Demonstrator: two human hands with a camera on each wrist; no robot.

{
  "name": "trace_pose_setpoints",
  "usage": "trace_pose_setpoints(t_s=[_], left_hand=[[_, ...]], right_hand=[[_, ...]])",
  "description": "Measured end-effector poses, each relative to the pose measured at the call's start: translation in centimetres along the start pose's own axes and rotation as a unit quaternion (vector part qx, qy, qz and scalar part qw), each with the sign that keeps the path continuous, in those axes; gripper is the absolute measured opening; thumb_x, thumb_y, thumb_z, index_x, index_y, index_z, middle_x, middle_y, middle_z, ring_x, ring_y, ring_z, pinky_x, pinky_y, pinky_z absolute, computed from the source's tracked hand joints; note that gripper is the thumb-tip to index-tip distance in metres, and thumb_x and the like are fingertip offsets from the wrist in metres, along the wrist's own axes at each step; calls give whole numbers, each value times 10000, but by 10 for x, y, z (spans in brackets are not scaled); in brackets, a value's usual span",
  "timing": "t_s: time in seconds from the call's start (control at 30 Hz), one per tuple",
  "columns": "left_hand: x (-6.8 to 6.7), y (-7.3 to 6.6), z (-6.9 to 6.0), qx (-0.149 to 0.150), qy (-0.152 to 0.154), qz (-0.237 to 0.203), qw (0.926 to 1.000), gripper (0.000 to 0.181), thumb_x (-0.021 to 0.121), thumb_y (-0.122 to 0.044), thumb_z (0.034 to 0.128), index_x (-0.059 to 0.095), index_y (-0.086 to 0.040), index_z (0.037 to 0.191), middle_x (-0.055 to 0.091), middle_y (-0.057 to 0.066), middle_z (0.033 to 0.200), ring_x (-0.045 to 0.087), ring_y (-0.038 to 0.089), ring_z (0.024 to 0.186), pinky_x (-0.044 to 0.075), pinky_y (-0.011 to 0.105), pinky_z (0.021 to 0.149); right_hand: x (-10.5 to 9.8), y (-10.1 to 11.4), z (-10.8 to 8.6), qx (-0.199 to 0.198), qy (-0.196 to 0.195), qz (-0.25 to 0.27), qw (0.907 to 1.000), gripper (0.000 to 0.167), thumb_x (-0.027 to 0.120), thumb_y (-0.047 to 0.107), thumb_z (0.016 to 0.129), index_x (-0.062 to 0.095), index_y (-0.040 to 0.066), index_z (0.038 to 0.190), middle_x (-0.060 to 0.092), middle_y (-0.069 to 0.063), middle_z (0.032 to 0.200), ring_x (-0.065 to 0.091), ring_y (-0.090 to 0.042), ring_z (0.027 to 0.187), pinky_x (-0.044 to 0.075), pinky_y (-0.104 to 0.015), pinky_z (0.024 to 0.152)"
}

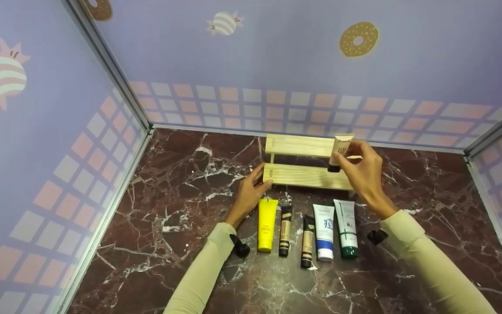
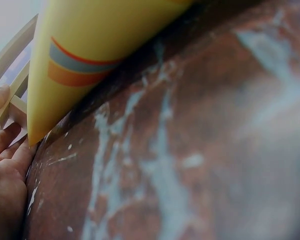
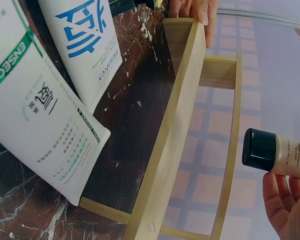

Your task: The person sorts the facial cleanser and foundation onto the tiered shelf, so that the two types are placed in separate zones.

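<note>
My right hand (image 1: pixel 368 176) pinches a small beige BB cream tube (image 1: pixel 340 141) with a black cap, cap down, over the right part of a two-tier wooden rack (image 1: pixel 299 173). In the right wrist view the tube's dark cap (image 3: pixel 259 150) hangs apart from the rack's boards. At the rack's left end, my left hand (image 1: pixel 249 194) grips the lower board, thumb on the front and fingers round the end. Close to the left wrist lies a yellow tube (image 1: pixel 267 226), which fills the upper part of the left wrist view.
Before the rack, two slim black-and-gold tubes (image 1: pixel 285 231), a white-and-blue tube (image 1: pixel 324 231) and a white-and-green tube (image 1: pixel 347 229) lie in a row on the dark marbled tabletop (image 1: pixel 181 261). A patterned wall (image 1: pixel 277 56) stands behind the rack.
</note>
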State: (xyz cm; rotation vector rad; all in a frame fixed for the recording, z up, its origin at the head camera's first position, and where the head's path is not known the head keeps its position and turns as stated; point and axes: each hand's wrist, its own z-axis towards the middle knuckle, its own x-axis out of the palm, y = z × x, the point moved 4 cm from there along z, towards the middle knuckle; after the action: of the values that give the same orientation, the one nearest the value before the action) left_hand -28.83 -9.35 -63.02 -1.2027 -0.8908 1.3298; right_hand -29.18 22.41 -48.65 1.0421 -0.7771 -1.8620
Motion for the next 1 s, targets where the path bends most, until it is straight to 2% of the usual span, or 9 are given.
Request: trace_pose_setpoints(t_s=[0.5, 0.73, 1.0], left_hand=[[1, 0, 0, -15, 64, -144, 9999, 709, 734, -157, 1088, 397, 14, 1688, 486, 226, 1654, 545, 351, 1497, 536, 406, 1161], [2, 1, 1, 21, 65, -150, 9999, 704, 738, -147, 1084, 407, 15, 1683, 493, 227, 1648, 539, 349, 1502, 538, 405, 1158], [2, 1, 2, 40, -12, -343, 9994, 690, 750, -100, 1067, 430, 44, 1661, 500, 266, 1629, 535, 401, 1496, 533, 477, 1162]], right_hand=[[20, 5, 4, -154, 87, 151, 9997, 311, 867, -27, 913, 713, -93, 1174, 754, -185, 1025, 721, -250, 916, 621, -175, 718], [31, 13, 8, -177, 127, 132, 9997, 341, 875, 2, 914, 707, -99, 1193, 758, -193, 1044, 738, -260, 925, 624, -180, 730], [46, 20, 14, -271, 196, 131, 9994, 344, 877, 17, 918, 697, -95, 1189, 756, -212, 1067, 751, -305, 952, 645, -235, 772]])
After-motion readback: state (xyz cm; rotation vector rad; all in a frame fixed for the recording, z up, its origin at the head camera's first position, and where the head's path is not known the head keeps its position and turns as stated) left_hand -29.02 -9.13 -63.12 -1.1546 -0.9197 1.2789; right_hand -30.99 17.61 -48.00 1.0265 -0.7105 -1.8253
